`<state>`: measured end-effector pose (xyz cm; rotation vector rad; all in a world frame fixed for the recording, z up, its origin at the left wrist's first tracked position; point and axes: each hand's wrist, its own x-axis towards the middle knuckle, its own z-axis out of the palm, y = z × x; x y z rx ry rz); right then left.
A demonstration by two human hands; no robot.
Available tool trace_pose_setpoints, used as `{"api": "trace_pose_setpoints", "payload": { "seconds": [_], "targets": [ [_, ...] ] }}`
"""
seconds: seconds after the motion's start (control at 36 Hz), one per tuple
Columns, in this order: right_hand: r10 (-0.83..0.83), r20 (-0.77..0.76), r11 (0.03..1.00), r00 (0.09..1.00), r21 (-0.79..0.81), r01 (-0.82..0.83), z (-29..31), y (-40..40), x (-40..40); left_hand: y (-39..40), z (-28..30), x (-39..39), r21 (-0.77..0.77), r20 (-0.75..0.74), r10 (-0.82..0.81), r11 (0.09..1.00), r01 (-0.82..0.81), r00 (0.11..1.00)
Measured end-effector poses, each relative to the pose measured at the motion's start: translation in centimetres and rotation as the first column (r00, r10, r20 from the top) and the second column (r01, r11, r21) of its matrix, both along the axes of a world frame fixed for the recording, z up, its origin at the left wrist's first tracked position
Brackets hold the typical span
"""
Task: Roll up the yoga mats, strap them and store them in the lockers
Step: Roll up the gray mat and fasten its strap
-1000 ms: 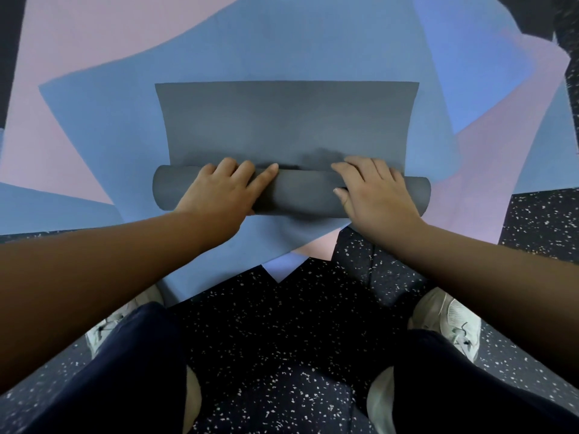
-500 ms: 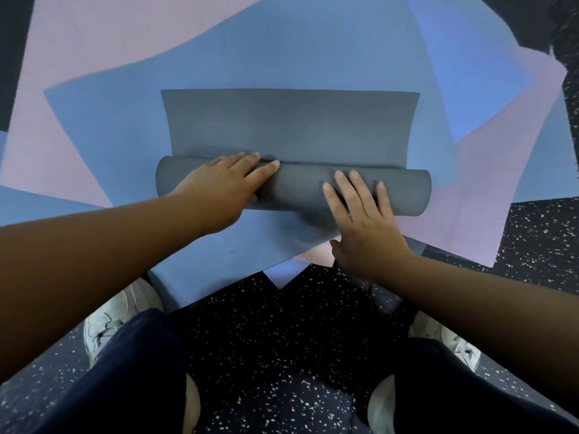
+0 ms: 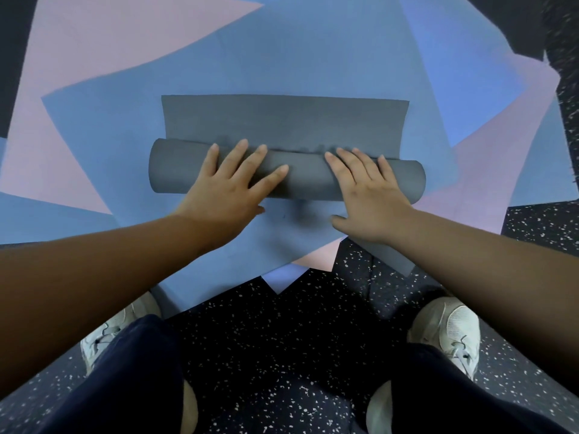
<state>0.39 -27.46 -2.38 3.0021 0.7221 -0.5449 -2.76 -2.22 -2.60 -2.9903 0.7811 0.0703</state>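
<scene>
Grey mat is lying on top of a blue mat, which is itself overlapping pink mats on the speckled floor. Near part of the grey mat is already wound into a roll; a flat tail is stretching away from the person beyond it.

Roll's long axis is running left to right across the view — square to the direction of travel. The unrolled tail is lying directly past the fingertips, so the next push looks to be straight forward, away from the knees.

Left hand is pressing down on the left half of the roll, fingers straight and spread, tips reaching the crease where roll meets tail. Right hand is doing the same on the right half, fingers straight and close together, thumb hanging off the near side over the blue mat. Neither hand is gripping; both are lying flat on the curve.

Hands are sitting about equally far from their ends — the right end of the roll is sticking out slightly past the tail's edge, so the wind may be drifting off square. Judging roughly a short stretch of tail left. No strap or locker in view.
</scene>
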Motion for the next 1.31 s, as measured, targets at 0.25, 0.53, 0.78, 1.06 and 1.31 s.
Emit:
{"api": "trace_pose_setpoints", "payload": {
  "seconds": [0.25,0.53,0.78,1.06,1.31],
  "targets": [
    [-0.073,0.156,0.993,0.985,-0.077,0.086,-0.1,1.6,0.1,0.5,-0.1,0.9,0.207,-0.112,0.063,0.978,-0.038,0.992],
    [0.040,0.317,0.993,0.948,-0.115,-0.003,-1.4,2.8,-1.2,0.3,1.0,4.0,0.154,-0.131,0.141,0.981,-0.120,0.981],
    [0.020,0.295,0.995,0.955,-0.100,0.010,-0.8,2.8,0.1,0.5,1.1,5.5,0.167,-0.110,0.140,0.979,-0.120,0.984],
    [0.080,0.417,0.996,0.905,-0.001,-0.087,-1.4,1.6,-3.8,0.3,0.0,0.5,0.029,-0.131,0.137,0.990,-0.134,0.982],
    [0.148,0.324,0.984,0.934,0.046,-0.171,-2.6,0.4,-10.1,0.6,-1.4,-5.5,-0.035,-0.199,0.043,0.998,-0.051,0.979]
  ]
}}
